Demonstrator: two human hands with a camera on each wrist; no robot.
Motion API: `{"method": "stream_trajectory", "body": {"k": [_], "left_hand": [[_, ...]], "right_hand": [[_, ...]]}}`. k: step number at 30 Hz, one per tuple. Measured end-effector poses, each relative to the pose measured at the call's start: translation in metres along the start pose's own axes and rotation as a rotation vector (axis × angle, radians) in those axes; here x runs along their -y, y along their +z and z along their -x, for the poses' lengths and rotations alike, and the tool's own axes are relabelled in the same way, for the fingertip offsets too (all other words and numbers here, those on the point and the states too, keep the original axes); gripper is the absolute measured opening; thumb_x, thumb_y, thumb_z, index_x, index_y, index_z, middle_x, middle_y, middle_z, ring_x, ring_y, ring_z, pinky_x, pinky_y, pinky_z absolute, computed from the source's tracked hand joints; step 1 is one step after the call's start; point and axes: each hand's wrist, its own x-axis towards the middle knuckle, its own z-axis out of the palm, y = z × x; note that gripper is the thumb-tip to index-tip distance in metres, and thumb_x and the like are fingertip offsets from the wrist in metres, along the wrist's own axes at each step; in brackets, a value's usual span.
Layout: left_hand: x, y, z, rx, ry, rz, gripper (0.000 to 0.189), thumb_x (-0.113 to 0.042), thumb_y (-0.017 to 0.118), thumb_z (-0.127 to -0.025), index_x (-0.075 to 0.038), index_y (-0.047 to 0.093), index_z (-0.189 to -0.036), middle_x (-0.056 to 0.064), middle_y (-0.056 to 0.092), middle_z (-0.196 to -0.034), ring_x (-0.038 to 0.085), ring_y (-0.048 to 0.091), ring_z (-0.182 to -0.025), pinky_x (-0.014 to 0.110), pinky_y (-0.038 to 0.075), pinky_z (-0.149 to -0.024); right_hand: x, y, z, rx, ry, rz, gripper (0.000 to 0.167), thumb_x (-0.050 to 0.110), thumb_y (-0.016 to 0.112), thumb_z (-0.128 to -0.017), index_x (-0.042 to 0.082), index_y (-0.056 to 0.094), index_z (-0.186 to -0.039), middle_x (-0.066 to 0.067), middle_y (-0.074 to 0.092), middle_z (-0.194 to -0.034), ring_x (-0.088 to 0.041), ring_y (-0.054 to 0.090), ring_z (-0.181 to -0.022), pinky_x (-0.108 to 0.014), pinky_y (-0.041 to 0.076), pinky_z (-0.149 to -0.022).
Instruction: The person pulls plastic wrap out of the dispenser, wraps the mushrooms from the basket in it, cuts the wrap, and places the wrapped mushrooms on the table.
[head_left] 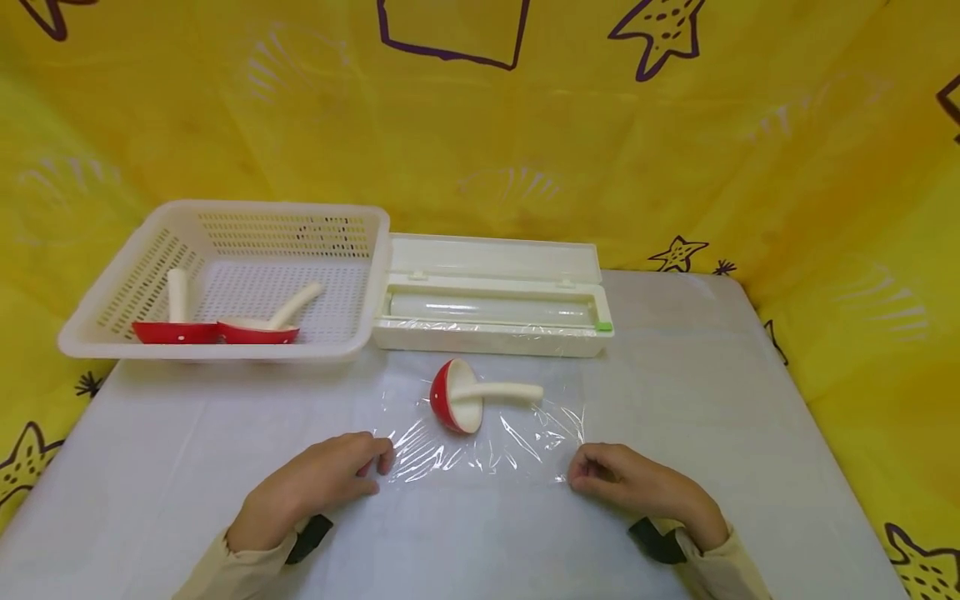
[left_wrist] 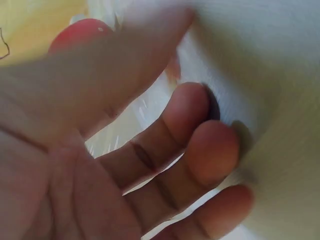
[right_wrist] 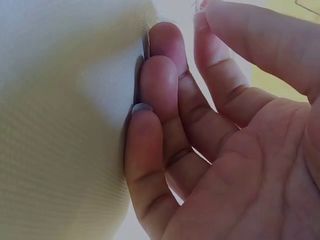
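Far left, beyond the left hand (head_left: 315, 479), sat a cream, rectangular, slotted plastic basket (head_left: 337, 352), two white-handled ladles with red bowls inside it: one upright-handled ladle (head_left: 176, 333), one right-leaning ladle (head_left: 258, 336). And the left hand itself! Fingers loosely bent, a gap between thumb and forefinger, right beside the left edge of a clear, crinkled sheet of plastic film (head_left: 487, 462); whether it touched, you couldn't tell. Between and just beyond both hands, there it lay on the film: a red, white-dotted ladle with a white inside (head_left: 459, 398), tipped on its side, handle pointing rightward. Behind that, a long white lidded box (head_left: 487, 340) stood open. And the right hand (head_left: 637, 479), fingers curled, pinched the film's near right corner above the white-covered surface (head_left: 750, 417).
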Motion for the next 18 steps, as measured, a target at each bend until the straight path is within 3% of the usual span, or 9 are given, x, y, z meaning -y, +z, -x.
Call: {"method": "stream_trajectory", "body": {"k": [4, 8, 11, 14, 18], "left_hand": [[0.002, 0.001, -0.001, -0.046, 0.073, -0.023, 0.023, -0.003, 0.068, -0.088, -0.021, 0.058, -0.080, -0.013, 0.050, -0.073, 0.001, 0.044, -0.070, 0.021, 0.040, -0.064], [0.000, -0.008, 0.003, -0.079, 0.069, -0.003, 0.018, -0.005, 0.067, -0.089, -0.021, 0.062, -0.083, -0.015, 0.050, -0.072, -0.001, 0.045, -0.070, 0.021, 0.042, -0.065], [0.000, -0.016, 0.007, -0.139, 0.090, 0.019, 0.014, -0.007, 0.067, -0.090, -0.020, 0.065, -0.088, -0.016, 0.051, -0.072, -0.002, 0.046, -0.070, 0.021, 0.044, -0.066], [0.003, -0.022, 0.009, -0.214, 0.134, 0.068, 0.012, -0.007, 0.069, -0.090, -0.018, 0.066, -0.090, -0.015, 0.052, -0.073, -0.003, 0.046, -0.070, 0.019, 0.044, -0.065], [0.006, -0.024, 0.007, -0.311, 0.183, 0.201, 0.009, -0.005, 0.068, -0.091, -0.014, 0.065, -0.091, -0.008, 0.057, -0.070, -0.004, 0.047, -0.065, 0.018, 0.045, -0.060]], "right_hand": [[0.000, 0.000, 0.000, 0.013, -0.008, 0.012, 0.005, 0.016, 0.061, -0.099, 0.016, 0.062, -0.094, 0.006, 0.060, -0.083, 0.005, 0.050, -0.078, -0.017, 0.048, -0.068], [0.003, -0.004, 0.001, 0.048, -0.037, -0.008, 0.004, 0.014, 0.059, -0.100, 0.015, 0.061, -0.096, 0.003, 0.061, -0.085, 0.005, 0.050, -0.080, -0.017, 0.048, -0.070], [0.005, -0.008, 0.003, 0.067, -0.041, -0.036, 0.004, 0.013, 0.057, -0.101, 0.012, 0.060, -0.099, -0.001, 0.062, -0.088, 0.003, 0.052, -0.084, -0.018, 0.049, -0.074], [0.009, -0.013, 0.006, 0.053, -0.017, -0.044, 0.006, 0.014, 0.055, -0.102, 0.012, 0.060, -0.102, -0.004, 0.064, -0.091, -0.002, 0.055, -0.087, -0.020, 0.049, -0.079], [0.014, -0.018, 0.010, 0.010, 0.013, -0.045, 0.006, 0.014, 0.053, -0.103, 0.012, 0.059, -0.103, -0.006, 0.064, -0.092, -0.012, 0.059, -0.087, -0.022, 0.050, -0.080]]}}
